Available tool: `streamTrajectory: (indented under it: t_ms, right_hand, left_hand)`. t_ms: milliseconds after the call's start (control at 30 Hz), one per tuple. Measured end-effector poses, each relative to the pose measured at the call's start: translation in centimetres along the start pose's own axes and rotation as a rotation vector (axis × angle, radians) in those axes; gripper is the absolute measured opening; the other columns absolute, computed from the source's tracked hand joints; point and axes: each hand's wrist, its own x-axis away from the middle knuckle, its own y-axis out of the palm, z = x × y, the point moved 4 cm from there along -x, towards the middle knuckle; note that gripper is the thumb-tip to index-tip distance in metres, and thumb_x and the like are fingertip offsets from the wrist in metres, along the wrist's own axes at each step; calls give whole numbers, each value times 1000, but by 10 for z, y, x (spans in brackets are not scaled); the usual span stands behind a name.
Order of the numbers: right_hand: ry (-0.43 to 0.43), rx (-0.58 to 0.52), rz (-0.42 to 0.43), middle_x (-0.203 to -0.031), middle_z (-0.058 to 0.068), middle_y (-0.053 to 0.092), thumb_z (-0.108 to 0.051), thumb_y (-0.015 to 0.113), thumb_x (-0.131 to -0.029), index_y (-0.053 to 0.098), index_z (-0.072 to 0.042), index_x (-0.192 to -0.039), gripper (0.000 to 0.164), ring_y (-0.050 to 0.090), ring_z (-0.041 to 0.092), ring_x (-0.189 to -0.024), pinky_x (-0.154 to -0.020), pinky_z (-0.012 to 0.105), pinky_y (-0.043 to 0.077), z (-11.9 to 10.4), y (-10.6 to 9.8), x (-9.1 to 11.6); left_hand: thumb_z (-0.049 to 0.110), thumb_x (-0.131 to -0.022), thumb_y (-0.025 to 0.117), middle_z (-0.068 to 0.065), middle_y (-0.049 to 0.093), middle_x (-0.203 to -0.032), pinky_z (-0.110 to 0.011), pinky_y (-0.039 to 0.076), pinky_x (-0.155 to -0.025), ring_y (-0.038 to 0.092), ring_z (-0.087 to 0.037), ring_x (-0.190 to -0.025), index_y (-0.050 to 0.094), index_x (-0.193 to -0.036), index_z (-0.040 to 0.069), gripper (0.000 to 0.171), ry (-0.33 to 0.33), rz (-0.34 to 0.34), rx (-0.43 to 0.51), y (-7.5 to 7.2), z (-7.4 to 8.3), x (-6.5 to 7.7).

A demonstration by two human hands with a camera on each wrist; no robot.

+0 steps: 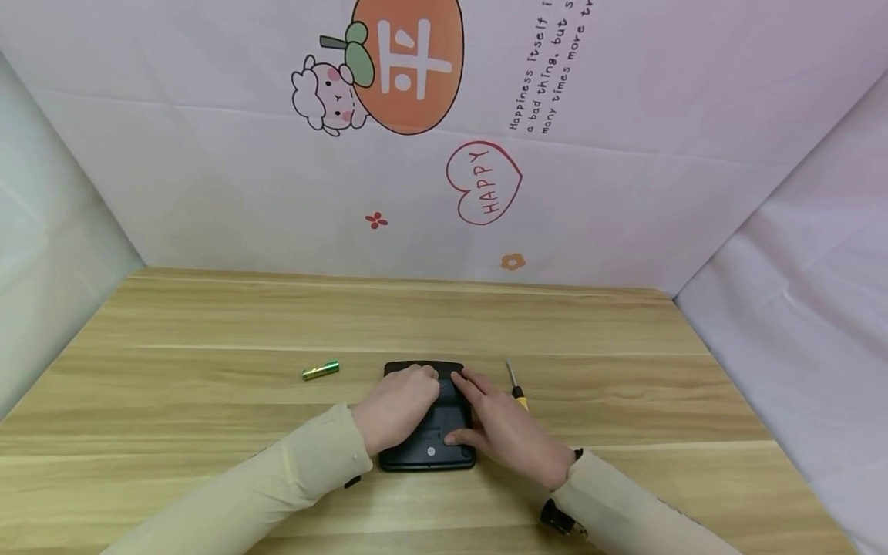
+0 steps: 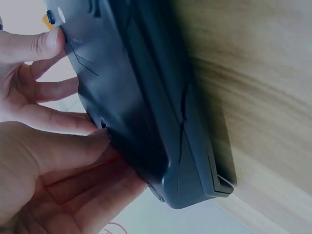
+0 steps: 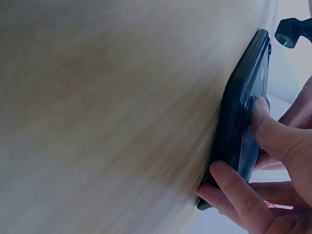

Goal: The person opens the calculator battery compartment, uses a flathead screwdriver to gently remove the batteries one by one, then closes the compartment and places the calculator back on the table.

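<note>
A black calculator [image 1: 416, 455] lies back side up on the table, a small round pale mark near its front edge. My left hand [image 1: 402, 405] is curled over the left and far part of its back. In the left wrist view the left thumb [image 2: 92, 146] bends down at a small notch, its fingers close beside it; what lies under the fingertips is hidden. My right hand [image 1: 509, 432] holds the right side. Its thumb [image 3: 263, 114] presses a round foot on the back, and its fingers [image 3: 234, 187] bear on the side edge.
A green and gold battery [image 1: 321, 371] lies on the wooden table [image 1: 208, 331] left of the calculator. To the right is a screwdriver [image 1: 516, 389] with a yellow and black handle, partly hidden by the right hand. A printed white cloth [image 1: 291, 208] stands behind the table.
</note>
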Motion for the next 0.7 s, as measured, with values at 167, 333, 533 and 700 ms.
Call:
streamTrajectory:
  t_ms: [167,333,533,700]
  right_hand:
    - [1,-1,-1,-142,26,44,-37,75,-80,43,2,-141,79,50,0,-65,-83,33,53,-1,-1,1]
    - [6,-7,-7,-142,26,43,-36,75,-81,43,2,-141,78,47,-2,-63,-83,34,52,-2,-1,2]
    - [-3,-29,-17,-142,27,42,-36,74,-82,42,2,-141,77,45,-5,-57,-75,31,53,-2,-2,2]
    - [5,-34,-26,-142,27,42,-37,74,-81,42,2,-141,78,45,-5,-57,-73,30,52,-1,-3,1]
  left_hand:
    - [4,-91,61,-9,68,-103,-31,55,-78,66,-21,-92,71,-98,5,12,-10,0,66,-2,-4,0]
    - [-2,-91,58,-9,67,-88,-29,52,-65,64,-19,-79,68,-90,4,12,-46,-5,198,-4,-9,-2]
    - [-4,-92,56,-11,66,-99,-28,53,-68,65,-18,-85,68,-106,0,19,-70,-35,319,-5,-15,0]
    - [5,-94,59,-15,63,-115,-34,54,-81,65,-24,-101,63,-120,-3,27,-57,-66,340,-4,-19,3]
